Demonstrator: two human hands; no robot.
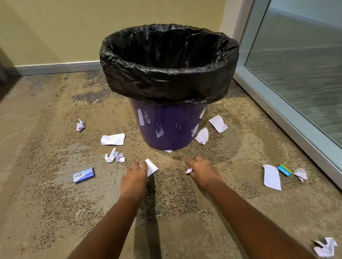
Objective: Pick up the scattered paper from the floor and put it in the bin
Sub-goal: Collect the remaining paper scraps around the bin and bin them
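A purple bin (166, 127) with a black liner (165, 80) stands on the floor in front of me. My left hand (135, 176) is low at the floor and grips a white folded paper (151, 167). My right hand (201, 171) is closed around a small crumpled paper scrap (189, 170) just in front of the bin. More white paper lies around: a flat piece (112, 139) and crumpled bits (114, 156) to the left, a ball (80, 125) further left, pieces (218, 123) (202, 136) right of the bin, and a sheet (272, 177) at far right.
A small blue packet (83, 175) lies left of my left hand. A teal packet (284, 170) and crumpled paper (300, 174) lie near the glass door frame (300, 126) on the right. Another torn paper (325, 247) sits at lower right. A yellow wall (72, 21) stands behind the bin.
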